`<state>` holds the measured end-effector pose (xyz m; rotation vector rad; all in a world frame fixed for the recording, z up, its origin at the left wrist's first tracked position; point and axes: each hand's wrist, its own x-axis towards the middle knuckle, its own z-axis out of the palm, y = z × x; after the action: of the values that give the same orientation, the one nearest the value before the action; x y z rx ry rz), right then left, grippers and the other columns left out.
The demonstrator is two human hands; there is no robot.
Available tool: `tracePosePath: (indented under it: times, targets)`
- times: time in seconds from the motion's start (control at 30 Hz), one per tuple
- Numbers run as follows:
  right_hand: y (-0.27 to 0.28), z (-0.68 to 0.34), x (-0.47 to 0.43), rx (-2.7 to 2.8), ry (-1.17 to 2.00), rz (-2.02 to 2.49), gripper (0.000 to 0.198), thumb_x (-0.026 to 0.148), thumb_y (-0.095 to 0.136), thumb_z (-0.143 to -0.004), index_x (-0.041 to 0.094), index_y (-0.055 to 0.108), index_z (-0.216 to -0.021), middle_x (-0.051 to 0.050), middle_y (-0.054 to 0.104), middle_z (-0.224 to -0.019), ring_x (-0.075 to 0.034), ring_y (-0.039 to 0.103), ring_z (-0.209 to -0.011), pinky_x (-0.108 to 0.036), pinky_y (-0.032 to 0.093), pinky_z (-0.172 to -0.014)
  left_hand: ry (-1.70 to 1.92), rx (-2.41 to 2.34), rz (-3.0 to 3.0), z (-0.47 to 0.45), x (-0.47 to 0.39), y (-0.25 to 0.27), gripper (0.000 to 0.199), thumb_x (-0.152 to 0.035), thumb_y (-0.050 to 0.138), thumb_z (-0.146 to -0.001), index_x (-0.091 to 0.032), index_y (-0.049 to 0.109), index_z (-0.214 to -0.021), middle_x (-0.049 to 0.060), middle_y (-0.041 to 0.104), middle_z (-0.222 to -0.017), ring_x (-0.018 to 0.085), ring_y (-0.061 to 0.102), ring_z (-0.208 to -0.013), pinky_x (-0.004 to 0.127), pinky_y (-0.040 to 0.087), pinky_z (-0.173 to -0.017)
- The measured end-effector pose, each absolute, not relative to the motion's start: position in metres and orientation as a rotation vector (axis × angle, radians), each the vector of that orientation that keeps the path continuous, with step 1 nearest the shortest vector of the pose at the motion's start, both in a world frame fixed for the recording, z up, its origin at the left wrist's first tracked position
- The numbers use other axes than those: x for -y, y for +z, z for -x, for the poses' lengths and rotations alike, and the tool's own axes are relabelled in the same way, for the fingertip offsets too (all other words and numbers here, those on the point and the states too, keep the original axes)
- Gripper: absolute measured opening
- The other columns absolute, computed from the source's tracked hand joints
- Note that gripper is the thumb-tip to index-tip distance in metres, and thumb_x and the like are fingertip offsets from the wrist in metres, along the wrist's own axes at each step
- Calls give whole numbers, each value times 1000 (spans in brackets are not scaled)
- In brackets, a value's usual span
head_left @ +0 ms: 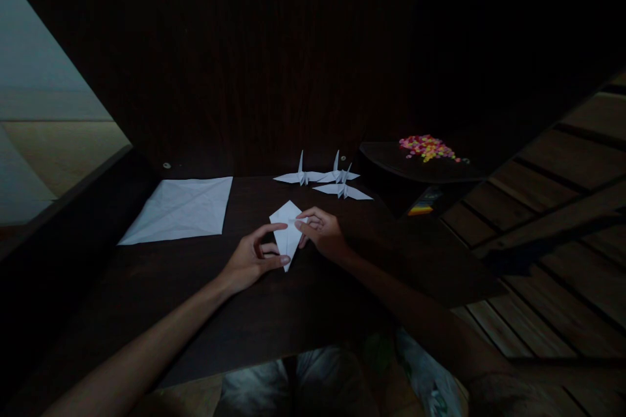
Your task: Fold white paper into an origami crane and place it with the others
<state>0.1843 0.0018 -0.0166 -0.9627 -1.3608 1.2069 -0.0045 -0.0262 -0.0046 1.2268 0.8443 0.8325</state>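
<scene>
A white sheet of paper folded into a kite shape (288, 234) is held between my two hands, its narrow point toward me. My left hand (252, 257) grips its left side, thumb near the lower tip and index finger across the middle. At the right edge, my right hand (320, 229) pinches the paper between thumb and fingers. Just beyond stand three white folded paper cranes, one at the left (300, 174), one behind (337, 172) and one in front (343, 191), wings spread.
Flat white paper (183, 212) lies at the left of the dark wooden desk (195, 313). A rounded shelf (386, 159) at the right bears a heap of small colourful pieces (428, 148). Raised boards border the desk's left side and back. A plastic bag (433, 381) is below, near my legs.
</scene>
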Motion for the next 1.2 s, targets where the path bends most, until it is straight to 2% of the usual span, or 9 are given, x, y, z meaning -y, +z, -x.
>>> tracePosePath:
  times: [0.1, 0.27, 0.37, 0.47, 0.53, 0.67, 0.8, 1.03, 1.2]
  targets:
    - [-16, -183, -1, 1343, 1188, 986, 25, 37, 68, -72, 17, 55, -81, 6, 57, -52, -12, 59, -41, -21, 48, -39, 806, -853, -1240, 5, 26, -5, 71, -20, 80, -63, -16, 47, -125, 4, 67, -84, 15, 65, -74, 28, 54, -68]
    - [-16, -182, -1, 1292, 1134, 1011, 25, 38, 68, -71, 17, 55, -78, 6, 57, -51, -12, 59, -41, -22, 49, -39, 874, -875, -1268, 5, 24, -8, 53, -20, 81, -61, -16, 57, -109, 8, 62, -107, 12, 66, -69, 27, 54, -66]
    - [-16, -182, -2, 1255, 1105, 1017, 24, 36, 68, -70, 17, 55, -77, 5, 56, -51, -13, 59, -40, -22, 49, -38, 864, -932, -1277, 4, 23, -9, 41, -23, 81, -61, -13, 61, -95, 8, 64, -101, 13, 67, -70, 28, 54, -68]
    - [-17, -183, -4, 1227, 1080, 1028, 25, 36, 68, -70, 17, 54, -78, 4, 57, -53, -13, 60, -41, -23, 50, -39, 888, -971, -1285, 3, 23, -10, 39, -24, 83, -58, -13, 62, -89, 5, 67, -87, 14, 66, -70, 29, 54, -69]
    - [-18, -185, -6, 1222, 1074, 1047, 26, 38, 66, -70, 18, 52, -78, 4, 58, -56, -13, 60, -43, -23, 49, -41, 934, -988, -1316, 4, 22, -11, 39, -24, 83, -56, -13, 63, -88, 5, 68, -88, 14, 65, -70, 30, 55, -71]
    - [-18, -192, -8, 1366, 1056, 1190, 22, 36, 63, -72, 19, 50, -77, 5, 56, -55, -10, 52, -42, -19, 37, -38, 989, -1053, -1498, 10, 14, -13, 28, -26, 78, -61, -14, 69, -85, 10, 64, -115, 14, 64, -74, 33, 55, -76]
    - [-10, -202, -8, 1630, 824, 1392, 18, 32, 64, -70, 17, 55, -65, 9, 38, -43, -6, 34, -39, -19, 24, -40, 883, -1116, -1756, 19, 8, -14, 20, -26, 70, -69, -17, 74, -88, 9, 67, -113, 19, 64, -81, 36, 54, -78]
    - [-7, -208, -9, 1982, 699, 1342, 13, 29, 71, -66, 16, 68, -71, 2, 56, -68, -8, 45, -56, -21, 34, -52, 786, -1070, -2159, 27, 5, -10, 22, -22, 63, -76, -23, 73, -96, 5, 72, -104, 23, 62, -94, 39, 48, -88]
    - [-11, -209, -11, 2060, 763, 1289, 13, 28, 69, -71, 15, 70, -71, 0, 61, -67, -10, 49, -57, -22, 36, -56, 758, -1044, -2312, 26, 8, -8, 14, -23, 58, -82, -21, 70, -88, 6, 70, -99, 22, 61, -93, 37, 46, -88]
